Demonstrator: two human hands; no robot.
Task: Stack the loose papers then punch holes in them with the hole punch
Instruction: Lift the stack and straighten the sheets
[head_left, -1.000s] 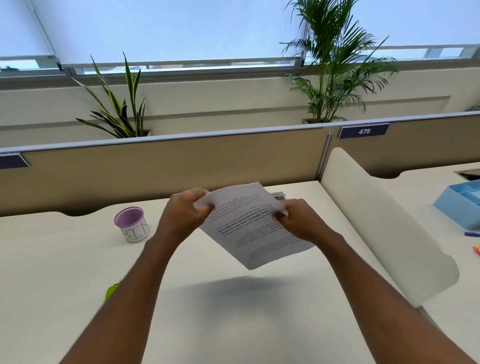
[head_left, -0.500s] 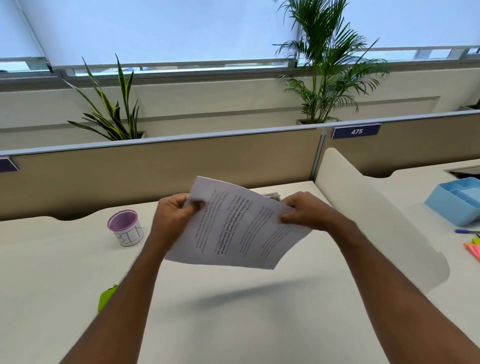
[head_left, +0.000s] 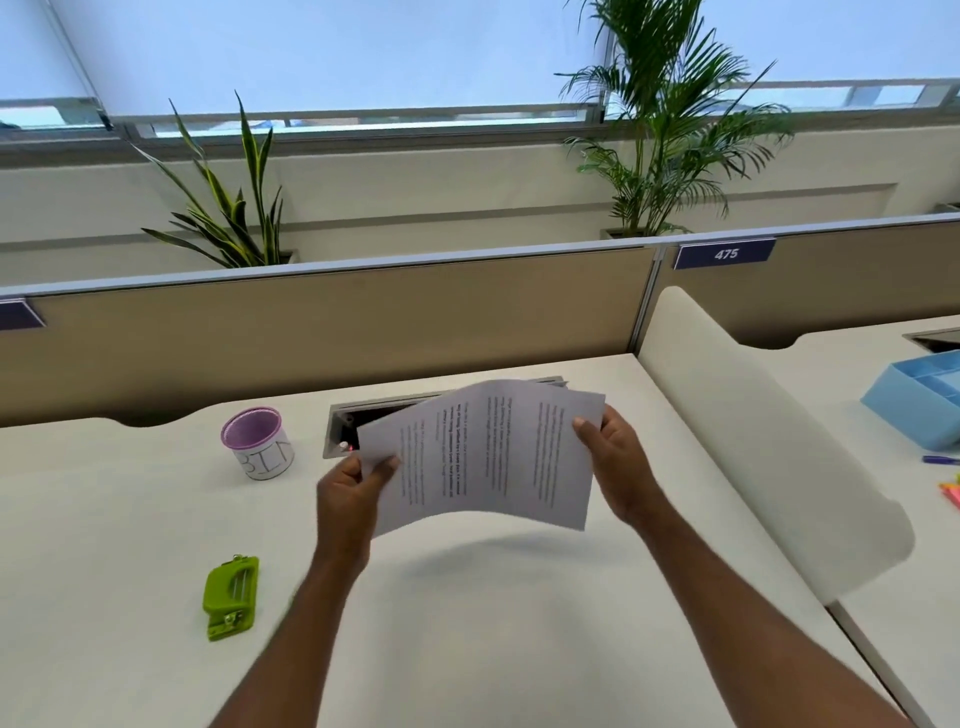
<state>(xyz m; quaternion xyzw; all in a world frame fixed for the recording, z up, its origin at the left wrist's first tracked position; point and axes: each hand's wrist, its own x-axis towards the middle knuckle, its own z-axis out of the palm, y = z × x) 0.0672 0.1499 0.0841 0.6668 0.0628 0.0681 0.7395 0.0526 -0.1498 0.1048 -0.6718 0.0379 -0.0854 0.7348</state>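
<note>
Nearest the person, on the desk (head_left: 467, 623), lies the green hole punch (head_left: 231, 596) — flat, untouched, to the lower left of the papers and well apart from them; it seems parked there within easy reach of the left hand for the punching step, which is not yet begun.

Above the desk, the left hand (head_left: 353, 491) pinches the lower left corner of the papers (head_left: 488, 452), thumb on top and fingers beneath; the right hand (head_left: 615, 457) closes on the right edge, thumb over the printed face. The sheets hang clear of the surface and sag in the middle — a two-sided grip of this kind likely serves to square the edges into one stack before they are set down; whether every sheet is aligned cannot be told, though a few edges peek out at the top.

Left of the papers stands a purple-rimmed cup (head_left: 258, 441) marked BIN, probably for the punched scraps; just behind them an open cable slot (head_left: 348, 421) is partly hidden; beyond that rises the partition (head_left: 322, 322).
</note>
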